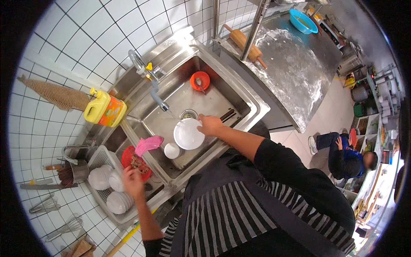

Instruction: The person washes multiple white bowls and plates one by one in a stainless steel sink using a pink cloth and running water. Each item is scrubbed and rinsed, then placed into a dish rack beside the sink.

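Note:
My right hand grips the rim of a white bowl in the stainless-steel sink basin. A thin stream of water from the faucet spout falls to the bowl. My left hand, slightly blurred, is over the near edge of a red basin with food scraps in it; nothing shows in its fingers. A pink cloth hangs over the sink divider. Beside the held bowl stands a small white cup or bowl. Stacked white bowls sit in a plastic drainer basket.
An orange bowl with a spoon, chopsticks and a drain are in the sink. A yellow detergent jug stands on the back ledge. At right, a floury steel table bears a rolling pin. Another person sits farther off.

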